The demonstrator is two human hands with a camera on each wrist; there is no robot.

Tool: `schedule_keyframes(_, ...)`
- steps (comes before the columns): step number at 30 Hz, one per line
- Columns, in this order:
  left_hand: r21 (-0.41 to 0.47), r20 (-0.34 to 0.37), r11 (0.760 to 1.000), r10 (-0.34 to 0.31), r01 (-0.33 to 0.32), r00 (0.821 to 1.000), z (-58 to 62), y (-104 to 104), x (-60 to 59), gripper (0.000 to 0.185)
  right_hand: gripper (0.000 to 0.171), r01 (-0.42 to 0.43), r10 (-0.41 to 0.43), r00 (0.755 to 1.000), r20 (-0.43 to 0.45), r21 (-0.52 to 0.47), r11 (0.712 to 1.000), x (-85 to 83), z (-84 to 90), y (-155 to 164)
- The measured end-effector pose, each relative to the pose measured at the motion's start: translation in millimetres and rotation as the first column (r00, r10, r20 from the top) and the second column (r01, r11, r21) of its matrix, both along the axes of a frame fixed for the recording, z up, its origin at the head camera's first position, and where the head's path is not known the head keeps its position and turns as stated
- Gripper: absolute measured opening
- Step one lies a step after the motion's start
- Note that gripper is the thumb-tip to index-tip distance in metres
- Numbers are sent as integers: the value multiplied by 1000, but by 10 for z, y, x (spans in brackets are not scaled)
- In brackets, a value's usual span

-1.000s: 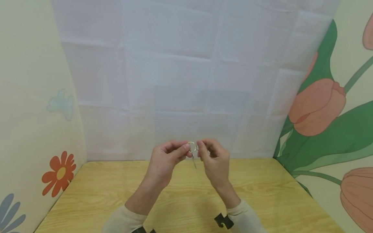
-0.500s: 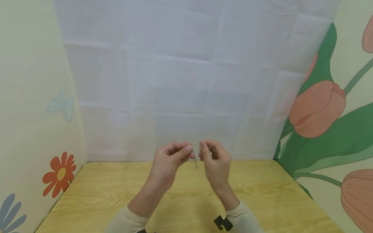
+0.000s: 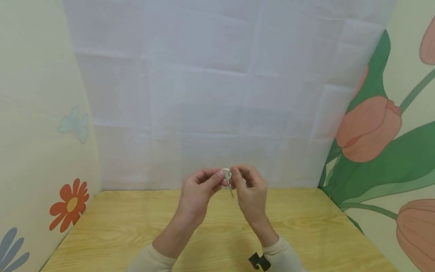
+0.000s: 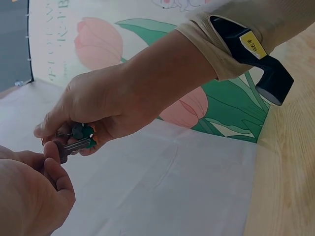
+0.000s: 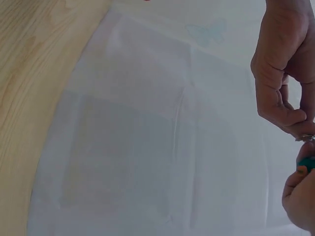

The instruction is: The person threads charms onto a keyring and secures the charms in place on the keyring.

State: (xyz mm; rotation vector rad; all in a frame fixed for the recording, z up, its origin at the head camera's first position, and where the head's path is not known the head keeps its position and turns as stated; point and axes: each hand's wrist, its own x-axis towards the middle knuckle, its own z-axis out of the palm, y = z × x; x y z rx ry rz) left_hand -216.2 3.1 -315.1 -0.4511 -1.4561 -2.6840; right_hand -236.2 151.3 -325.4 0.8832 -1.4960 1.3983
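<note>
In the head view, both hands are raised above the wooden table, meeting in front of the white cloth backdrop. The left hand pinches a small metal key ring between thumb and forefinger; the right hand pinches the same ring from the other side, and a key hangs down between the two hands. A flower-painted wall stands to the right.

The left wrist view shows the right hand with fingers curled round a key with a green head, its grey blade pointing towards the left hand, whose fingertips touch it. A black wrist mount sits on the beige sleeve.

In the right wrist view, the left hand curls its fingers at the right edge; the ring is barely visible there, and the green key head peeks from the right hand.
</note>
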Motion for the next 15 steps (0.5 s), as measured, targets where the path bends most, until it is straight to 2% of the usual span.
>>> schedule_keyframes(3,-7,6,1000,1,-1,1000,16,-26,-4,21,3,-48,46,998,50,27,999,15,15,17)
schedule_keyframes(10,-7,-30,1000,9,-9,1000,60,-137,-34,24,16,-99,86,985,150,82,992,57,55,66)
schedule_keyframes(15,-115,-85,993,-8,-2,996,88,-213,-43,26,15,-118,100,978,185,89,989,71,88,100)
